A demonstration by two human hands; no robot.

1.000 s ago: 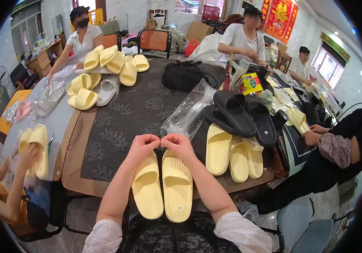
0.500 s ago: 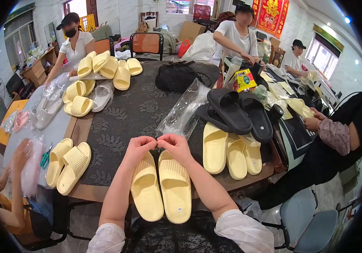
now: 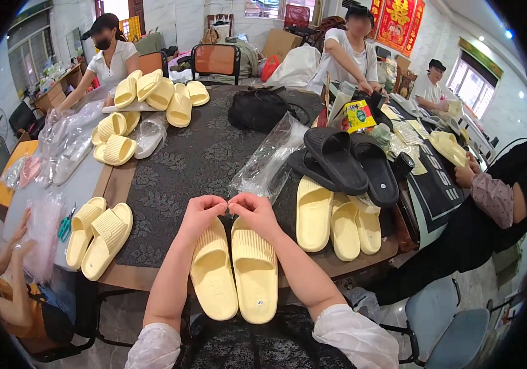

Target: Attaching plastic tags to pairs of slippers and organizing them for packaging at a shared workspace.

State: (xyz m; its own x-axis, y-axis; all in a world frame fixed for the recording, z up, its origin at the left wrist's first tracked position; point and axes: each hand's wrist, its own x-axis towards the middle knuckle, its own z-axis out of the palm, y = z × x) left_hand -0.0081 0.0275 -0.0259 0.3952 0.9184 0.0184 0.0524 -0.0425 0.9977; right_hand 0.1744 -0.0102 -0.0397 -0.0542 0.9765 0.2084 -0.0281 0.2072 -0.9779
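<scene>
Beneath my hands a pair of pale yellow ribbed slides, the left slide (image 3: pixel 214 286) and the right slide (image 3: pixel 256 277), lies side by side at the table's near edge. My left hand (image 3: pixel 205 212) is closed in a pinch just over the left slide's toe. Mirroring it, my right hand (image 3: pixel 253 213) is closed in a pinch over the right slide's toe. The fingertips of both hands nearly meet, and what they hold, if anything, is too small to make out. Just beyond them lies a clear plastic bag (image 3: pixel 269 154).
Yellow slides (image 3: pixel 314 218) and black slides (image 3: pixel 335 160) are stacked to the right. Another yellow pair (image 3: pixel 108 240) lies left, beside teal scissors (image 3: pixel 65 226). A black bag (image 3: pixel 263 112) rests farther back. Co-workers surround the table; one at right holds a yellow slide (image 3: pixel 448 147).
My hands stay almost in place, pinched together. At the far left back a co-worker's arms shift outward over plastic. The near-left co-worker's hands move lower, and the right co-worker's yellow slide shifts.
</scene>
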